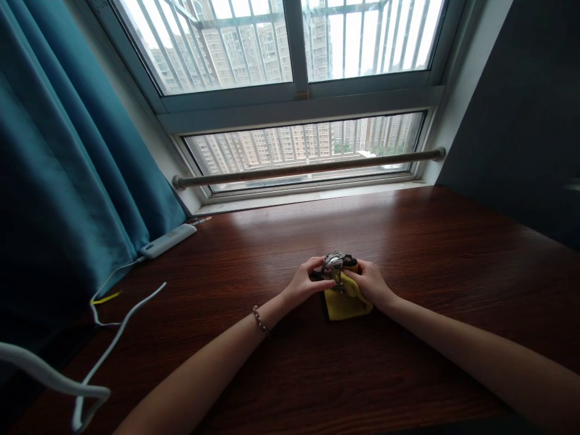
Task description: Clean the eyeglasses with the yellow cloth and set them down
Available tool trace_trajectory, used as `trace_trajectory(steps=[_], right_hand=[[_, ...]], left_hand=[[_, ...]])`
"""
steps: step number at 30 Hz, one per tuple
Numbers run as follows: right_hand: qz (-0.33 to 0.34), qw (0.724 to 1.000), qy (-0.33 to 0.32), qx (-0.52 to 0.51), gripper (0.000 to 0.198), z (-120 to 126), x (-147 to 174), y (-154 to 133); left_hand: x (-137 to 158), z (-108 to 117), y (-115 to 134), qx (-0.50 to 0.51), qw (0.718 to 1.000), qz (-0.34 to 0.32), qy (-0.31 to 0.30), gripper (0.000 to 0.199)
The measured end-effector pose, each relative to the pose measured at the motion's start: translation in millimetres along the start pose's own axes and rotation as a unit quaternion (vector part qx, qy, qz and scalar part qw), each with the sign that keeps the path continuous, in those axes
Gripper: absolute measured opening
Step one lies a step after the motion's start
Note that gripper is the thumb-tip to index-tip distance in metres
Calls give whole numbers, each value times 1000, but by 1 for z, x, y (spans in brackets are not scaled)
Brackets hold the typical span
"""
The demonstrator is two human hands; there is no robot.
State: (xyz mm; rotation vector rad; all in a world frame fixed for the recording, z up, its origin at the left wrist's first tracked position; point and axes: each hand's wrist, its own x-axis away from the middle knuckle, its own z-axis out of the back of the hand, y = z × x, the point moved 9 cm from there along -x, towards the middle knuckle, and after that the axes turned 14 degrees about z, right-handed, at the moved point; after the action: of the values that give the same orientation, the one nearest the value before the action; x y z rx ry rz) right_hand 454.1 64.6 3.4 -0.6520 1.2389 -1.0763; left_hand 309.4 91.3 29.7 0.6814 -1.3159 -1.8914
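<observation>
Daylight from a wide barred window falls across a dark wooden counter, with apartment blocks visible outside.

Near the middle of the counter, both hands meet around a small shiny metal object, which looks like a wristwatch, though it is too small to say for sure. The left hand has its grip closed on the left side of the metal object, thumb and fingertips pinching it. The right hand has its grip closed on a yellow cloth, pressing the cloth against the right and lower side of the object. The cloth hangs down from under the object, and its lower edge rests on the counter between the two wrists. A dark strip shows just at the cloth's left edge; what it is cannot be told.

A beaded bracelet sits on the left wrist. Both forearms are bare and rest low over the counter.

Farther out, a white power strip lies at the back left of the counter, close to the window sill. Its white cable trails forward along the left edge in loose loops. A small yellow tie lies beside the cable. A teal curtain hangs along the left side, touching the counter's edge. A round metal rail runs across the lower window pane. On the right stands a dark wall.
</observation>
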Motion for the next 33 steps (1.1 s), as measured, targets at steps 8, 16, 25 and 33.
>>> trace_trajectory(steps=[8,16,25,33], right_hand=[[-15,999,-1,-36,38,-3,-3,8],[-16,999,4,-50,43,-3,-2,8],[15,999,-26,-27,24,-5,0,-7],[17,1000,-9,0,30,-1,-3,-5]], left_hand=[[-1,-5,-4,-19,999,-28,19,105],[8,-4,3,-3,998,-51,32,85],[12,-5,9,25,999,-43,-8,78],[6,-7,8,-11,997,-69,12,95]])
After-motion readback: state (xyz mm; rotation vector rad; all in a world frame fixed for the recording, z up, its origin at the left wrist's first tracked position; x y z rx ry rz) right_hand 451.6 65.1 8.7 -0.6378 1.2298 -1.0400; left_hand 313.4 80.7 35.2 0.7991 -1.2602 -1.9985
